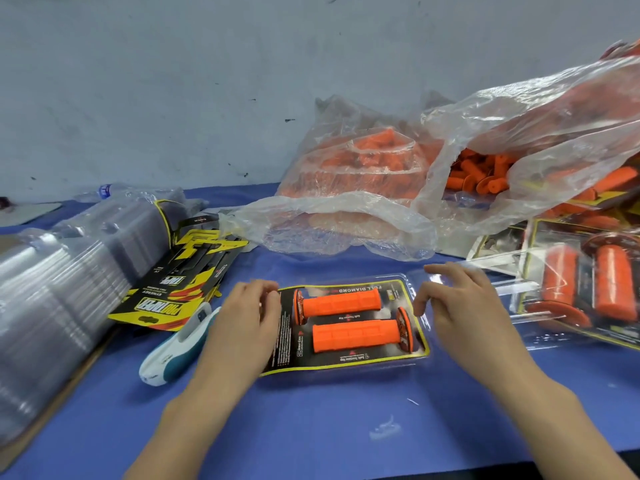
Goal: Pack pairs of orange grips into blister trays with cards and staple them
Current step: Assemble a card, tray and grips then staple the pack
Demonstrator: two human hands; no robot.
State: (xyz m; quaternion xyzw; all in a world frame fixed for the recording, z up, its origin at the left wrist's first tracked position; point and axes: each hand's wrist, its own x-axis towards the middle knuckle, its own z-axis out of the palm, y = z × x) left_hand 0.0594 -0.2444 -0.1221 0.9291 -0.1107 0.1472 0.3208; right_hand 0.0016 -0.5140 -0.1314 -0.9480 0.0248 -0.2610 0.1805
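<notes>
A clear blister tray (420, 336) lies in front of me on the blue table, with a black and yellow card (287, 344) and two orange grips (341, 302) (356, 336) side by side inside it. My left hand (242, 327) rests on the tray's left end, fingers lightly bent over the card's edge. My right hand (457, 303) hovers at the tray's right end with relaxed, spread fingers, and I cannot tell whether it touches. A white and teal stapler (173, 351) lies just left of my left hand.
A stack of empty clear trays (69, 278) and loose printed cards (180, 282) lie at the left. Two plastic bags of orange grips (360, 168) (491, 174) sit at the back. Packed blister packs (588, 289) pile at the right.
</notes>
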